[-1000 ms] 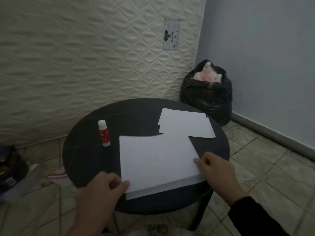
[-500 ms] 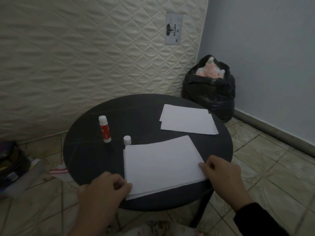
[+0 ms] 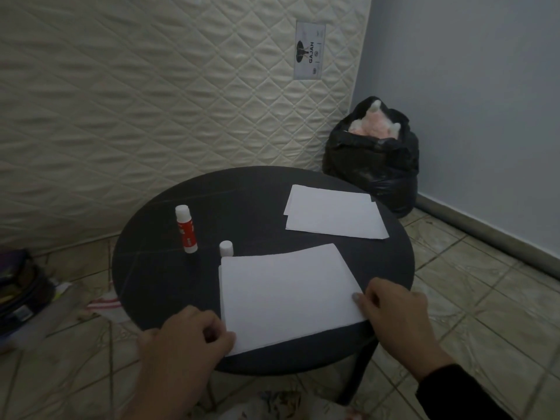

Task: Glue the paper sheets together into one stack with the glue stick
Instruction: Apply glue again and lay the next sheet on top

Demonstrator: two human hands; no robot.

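The paper stack [image 3: 288,295] lay on the near side of the table [image 3: 157,268]. The left hand [image 3: 188,338] and right hand [image 3: 394,310] pinched its near corners. Behind it stood the glue stick [image 3: 186,229], its cap [image 3: 226,248] off. More sheets [image 3: 333,212] waited farther back, so the job was only partly done.

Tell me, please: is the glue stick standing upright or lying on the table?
Upright. The glue stick stands on its base on the table, white end up. A separate small white cap-like piece stands beside it.
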